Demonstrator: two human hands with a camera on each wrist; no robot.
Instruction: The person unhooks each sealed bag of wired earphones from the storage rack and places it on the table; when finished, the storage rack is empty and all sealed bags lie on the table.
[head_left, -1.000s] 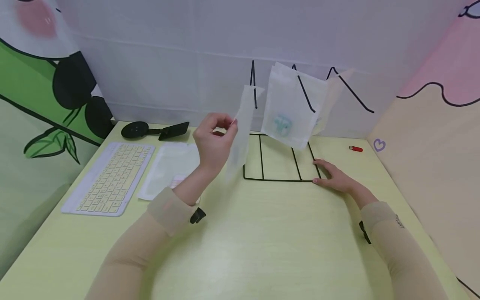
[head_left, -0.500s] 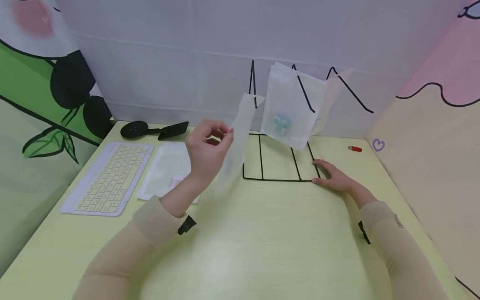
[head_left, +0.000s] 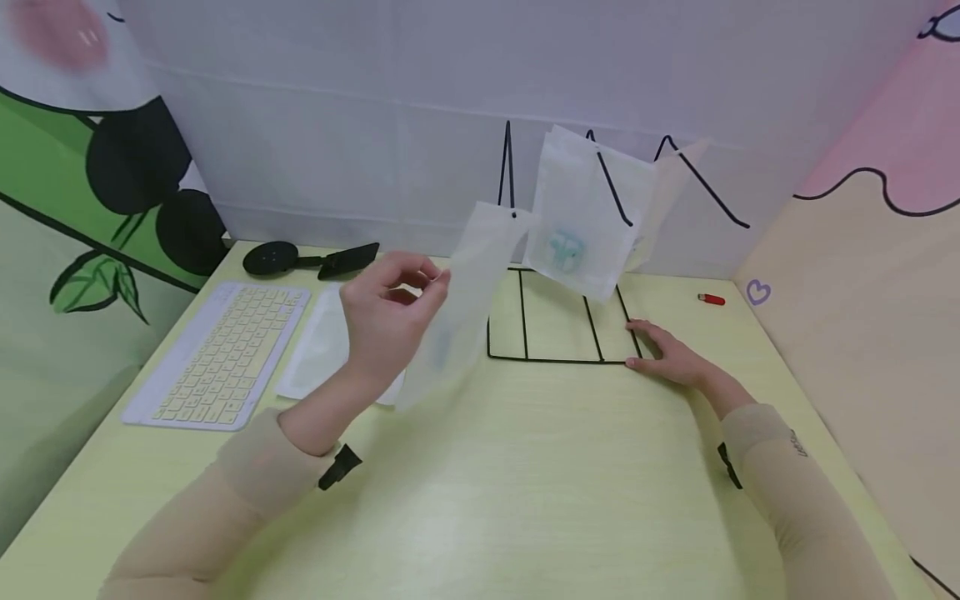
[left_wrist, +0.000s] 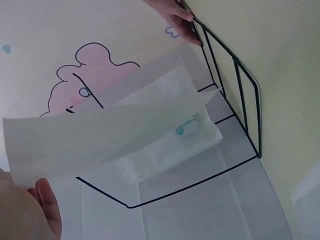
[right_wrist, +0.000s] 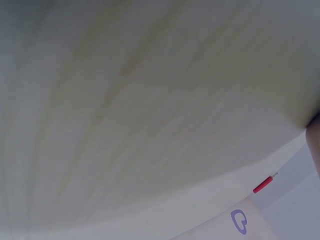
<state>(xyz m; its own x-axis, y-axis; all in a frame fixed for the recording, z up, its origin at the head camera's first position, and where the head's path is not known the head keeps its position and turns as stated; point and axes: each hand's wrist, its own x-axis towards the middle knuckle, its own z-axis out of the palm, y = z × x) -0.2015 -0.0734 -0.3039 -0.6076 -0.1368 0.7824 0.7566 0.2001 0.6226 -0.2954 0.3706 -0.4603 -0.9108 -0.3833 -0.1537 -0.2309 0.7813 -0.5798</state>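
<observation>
My left hand [head_left: 390,317] pinches the edge of a frosted white pouch [head_left: 480,275], its fingertips and thumb curled together. The pouch slants down and left, a bluish shape showing faintly inside; its upper right corner is right at the tip of the left arm of a black wire rack [head_left: 555,360]. Another pouch [head_left: 585,200] with a teal item inside hangs on the middle arm, and one seen nearly edge-on [head_left: 660,200] hangs on the right. My right hand [head_left: 667,354] rests at the right end of the rack's base, thumb and fingers apart around the corner.
Left of the rack, a frosted pouch [head_left: 322,358] lies flat beside a white keyboard [head_left: 225,358]. Behind them lies a black round disc [head_left: 270,258] with a bar and flat plate. A red USB stick [head_left: 711,298] lies at the far right. A cloth wall stands behind.
My left hand has moved left and down with the pouch, whose corner slid outward along the left arm to its tip and whose face turned toward me. My right hand has stayed put.
</observation>
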